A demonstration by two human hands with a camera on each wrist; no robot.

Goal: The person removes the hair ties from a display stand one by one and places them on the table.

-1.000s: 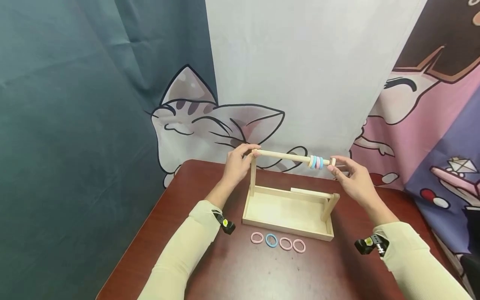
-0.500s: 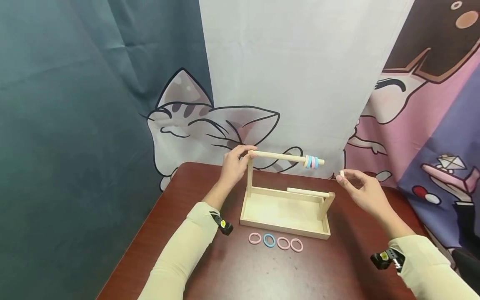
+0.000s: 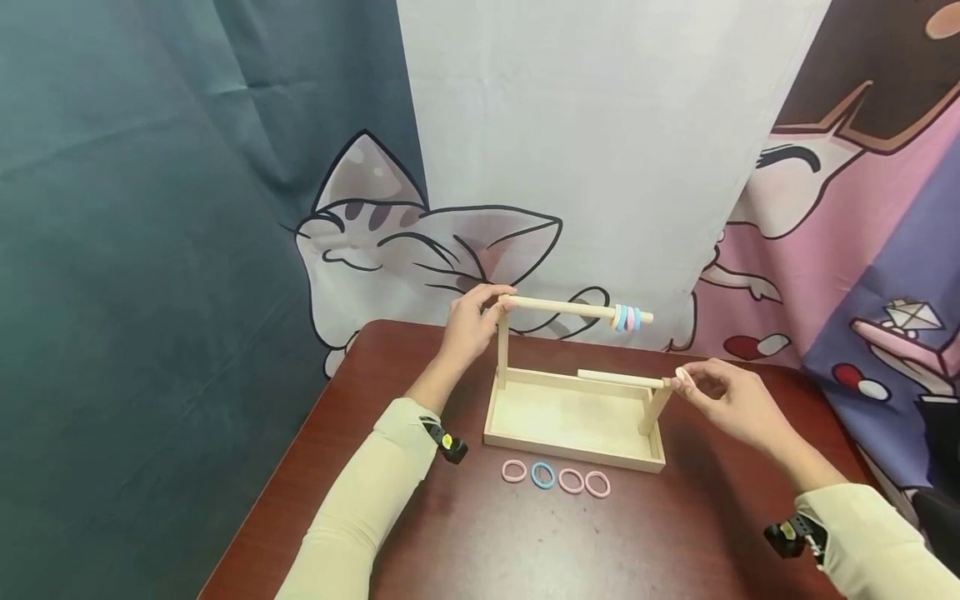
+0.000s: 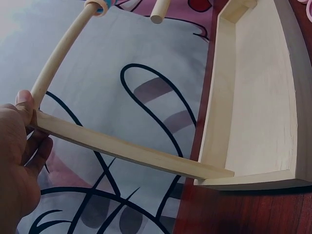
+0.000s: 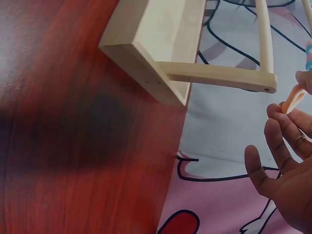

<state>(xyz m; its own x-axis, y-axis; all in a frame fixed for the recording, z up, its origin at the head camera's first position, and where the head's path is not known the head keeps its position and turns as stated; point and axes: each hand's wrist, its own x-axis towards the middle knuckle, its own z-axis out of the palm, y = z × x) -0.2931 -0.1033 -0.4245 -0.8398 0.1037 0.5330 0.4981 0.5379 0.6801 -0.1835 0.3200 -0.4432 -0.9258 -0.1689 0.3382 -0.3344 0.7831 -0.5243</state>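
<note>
While the pale ring [image 5: 294, 99] sits pinched in your right hand [image 3: 729, 402], just off the right end of the box [image 3: 573, 451], the lower rod [image 3: 618, 379] is bare. Your left hand [image 3: 469, 329] grips the upper rod [image 3: 562, 308] over the box's left end; its threaded rings [image 3: 630, 318] seem done, this one and four loose rings [image 3: 553, 478] before the box remaining.

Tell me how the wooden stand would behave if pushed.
The wooden stand is likely stiff, its bars looking straight. Its flat tray base probably makes it slide rather than tip. The rings near the free end of the upper rod could slip off if jolted, since nothing caps that end.
</note>
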